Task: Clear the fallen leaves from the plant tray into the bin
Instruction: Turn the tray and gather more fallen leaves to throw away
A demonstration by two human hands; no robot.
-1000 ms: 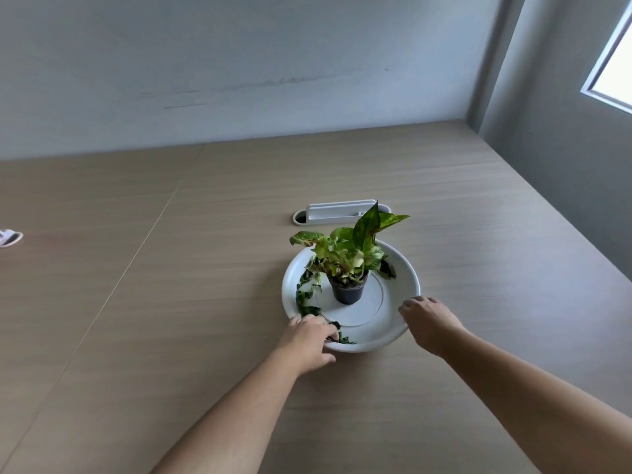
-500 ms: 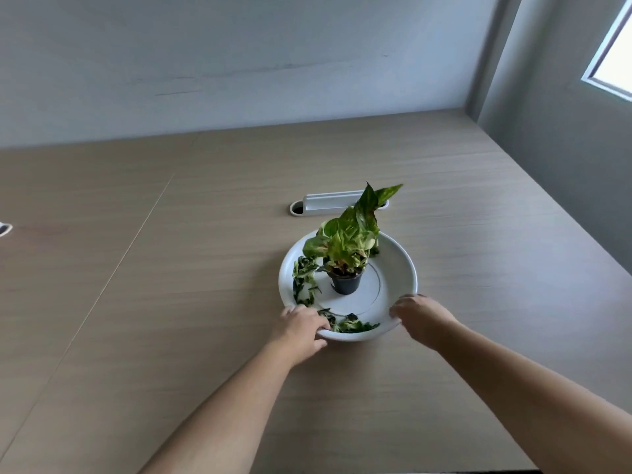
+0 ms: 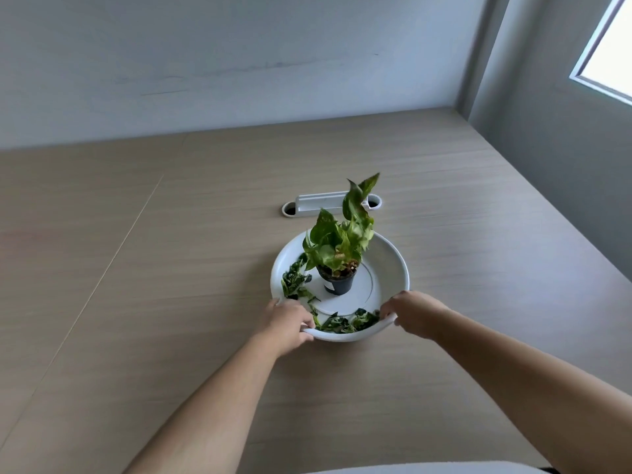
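A round white plant tray (image 3: 393,265) sits on the wooden table. A small black pot with a green leafy plant (image 3: 338,249) stands at its middle. Fallen dark green leaves (image 3: 345,323) lie along the tray's near inner edge, and more leaves (image 3: 294,280) lie on its left side. My left hand (image 3: 289,323) grips the near-left rim. My right hand (image 3: 413,311) grips the near-right rim. No bin is in view.
A white cable-port cover (image 3: 321,201) is set into the table just behind the tray. The wall runs along the table's far edge, and a second wall with a window (image 3: 608,53) stands on the right. A pale rim (image 3: 410,469) shows at the bottom edge.
The tray has turned, so the plant's tall leaf now points up and right and leaves gather at the near edge. Both hands have closed on the near rim.
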